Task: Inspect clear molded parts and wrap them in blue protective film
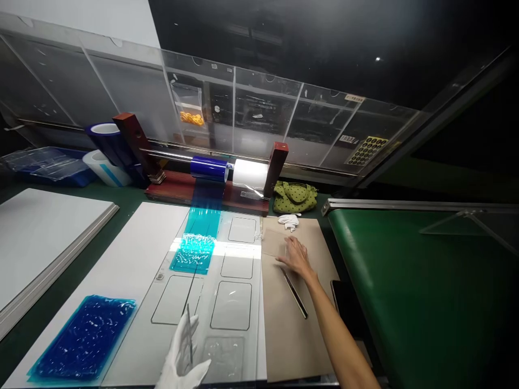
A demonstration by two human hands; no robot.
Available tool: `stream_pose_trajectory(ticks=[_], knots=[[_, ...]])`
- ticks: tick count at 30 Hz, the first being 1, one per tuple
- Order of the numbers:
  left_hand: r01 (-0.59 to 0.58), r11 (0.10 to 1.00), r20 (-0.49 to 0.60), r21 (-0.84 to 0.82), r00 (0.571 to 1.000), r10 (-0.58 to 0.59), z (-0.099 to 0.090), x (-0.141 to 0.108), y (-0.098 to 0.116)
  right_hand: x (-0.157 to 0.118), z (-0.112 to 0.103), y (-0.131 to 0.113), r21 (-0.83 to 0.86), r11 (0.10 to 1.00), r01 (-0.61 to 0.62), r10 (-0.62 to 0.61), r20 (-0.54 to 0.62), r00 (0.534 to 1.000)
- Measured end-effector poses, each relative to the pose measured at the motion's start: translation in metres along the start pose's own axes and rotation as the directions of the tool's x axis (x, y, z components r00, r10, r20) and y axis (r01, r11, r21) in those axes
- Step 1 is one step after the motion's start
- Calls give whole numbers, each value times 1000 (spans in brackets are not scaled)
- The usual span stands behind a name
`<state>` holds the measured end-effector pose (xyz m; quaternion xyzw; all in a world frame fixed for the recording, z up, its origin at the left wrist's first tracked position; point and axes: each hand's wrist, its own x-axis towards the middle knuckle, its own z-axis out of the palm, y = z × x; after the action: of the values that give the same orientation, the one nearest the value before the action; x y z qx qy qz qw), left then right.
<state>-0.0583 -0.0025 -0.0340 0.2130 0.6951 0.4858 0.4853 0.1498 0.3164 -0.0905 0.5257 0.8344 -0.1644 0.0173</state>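
My left hand (181,351), in a white glove, holds a thin grey pointed tool (189,332) upright over the clear template sheet (206,332) with black-outlined rectangles. What kind of tool it is I cannot make out. My bare right hand (297,256) is at the right edge of a thin clear plate (273,243) on the brown board (300,351), thumb and fingers curved about it. A dark, gold-edged pen-like stick (294,293) lies just below that hand. Blue film (198,243) runs from a blue roll (208,168) down onto the template.
Stacked blue film pieces (83,340) lie at lower left. A wooden roll stand (178,189) also carries a white roll (249,175). Right of it are a green dotted pouch (295,197) and a crumpled white cloth (288,221). A green belt (385,270) borders the right side.
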Motion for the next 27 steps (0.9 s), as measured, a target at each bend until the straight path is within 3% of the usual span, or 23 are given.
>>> stream_pose_trajectory(ticks=[6,9,12,15,18,19,23,27], knots=[[-116,993,77,36,991,113,-13,2,3,-67,25,-20,52,976,-210,210,5,978],[-209,975,158,71,968,196,-25,-8,12,-88,30,-36,170,959,-226,234,-28,972],[-310,932,244,186,934,262,-43,-26,28,-116,21,-60,317,932,-173,199,-51,979],[-477,804,359,356,864,354,-65,-46,48,-162,0,-105,548,834,-63,105,-45,993],[-614,643,519,458,772,367,-88,-64,66,-222,-32,-165,853,522,26,-104,34,994],[-638,604,559,477,751,352,-95,-69,71,-243,-42,-185,874,486,26,-167,64,984],[-725,509,649,463,669,363,-118,-91,79,-304,-63,-247,797,584,153,-280,22,960],[-796,449,698,405,587,410,-134,-108,77,-330,-51,-278,763,597,246,-280,-89,956]])
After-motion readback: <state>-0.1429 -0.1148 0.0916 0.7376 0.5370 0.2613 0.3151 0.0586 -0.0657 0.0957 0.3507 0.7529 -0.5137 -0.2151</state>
